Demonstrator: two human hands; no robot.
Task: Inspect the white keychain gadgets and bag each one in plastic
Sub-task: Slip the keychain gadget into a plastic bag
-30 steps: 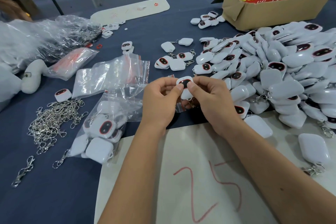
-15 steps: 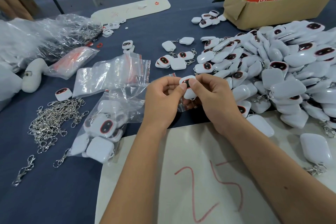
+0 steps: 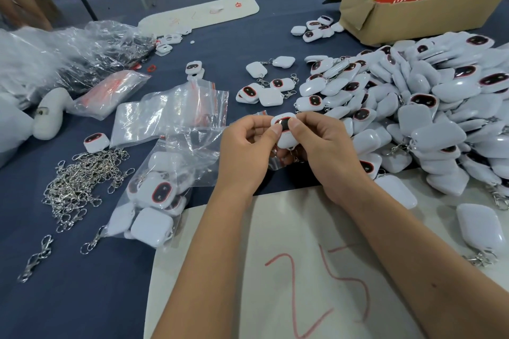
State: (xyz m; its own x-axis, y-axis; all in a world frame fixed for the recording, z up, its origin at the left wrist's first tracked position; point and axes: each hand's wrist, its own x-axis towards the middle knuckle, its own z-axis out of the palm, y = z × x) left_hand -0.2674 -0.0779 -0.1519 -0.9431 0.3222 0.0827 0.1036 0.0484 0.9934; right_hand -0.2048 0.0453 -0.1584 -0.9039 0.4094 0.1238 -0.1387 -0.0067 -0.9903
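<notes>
Both hands, left hand point(image 3: 245, 151) and right hand point(image 3: 327, 151), pinch keychain gadget point(image 3: 285, 129)

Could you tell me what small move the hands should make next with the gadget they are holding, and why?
Probably slide the white gadget down into the small plastic bag just beneath it. The left hand and right hand both pinch it with its dark screen facing up, as if inspecting, and the bag already seems held beneath the fingers.

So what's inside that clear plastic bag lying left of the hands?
The clear plastic bag holds several white keychain gadgets; one shows its dark, red-rimmed oval face. A metal clasp pokes out at the lower left. Overlap and glare hide the exact count.
</notes>
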